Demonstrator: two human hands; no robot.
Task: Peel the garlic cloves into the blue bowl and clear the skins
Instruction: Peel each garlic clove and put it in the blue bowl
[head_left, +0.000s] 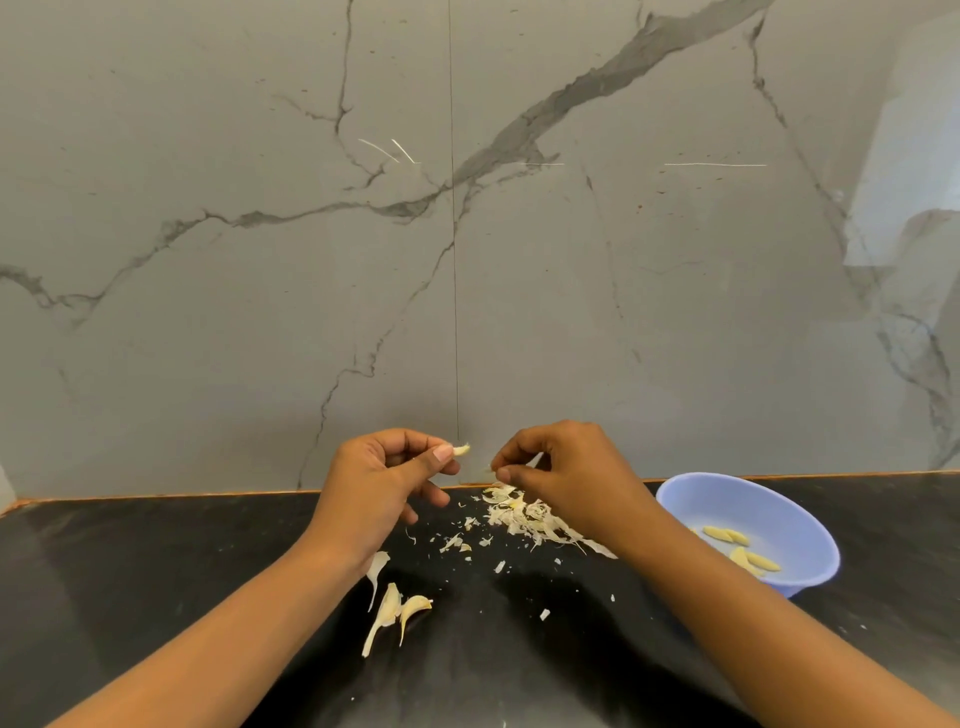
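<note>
A garlic clove (462, 449) is pinched in the left hand (379, 483), well left of the blue bowl (727, 499), long axis roughly level, tip aimed bowl-ward, mostly hidden by the thumb. A faint skin scrap (485, 471) seems pinched by the right hand (566, 478). Skins (524, 514) are piled just left of the bowl, three unpeeled cloves (400, 608) farther left. Four-ish peeled cloves (737, 537) are seen inside.

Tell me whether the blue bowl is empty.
No, several peeled cloves lie on the floor of the blue bowl.
</note>
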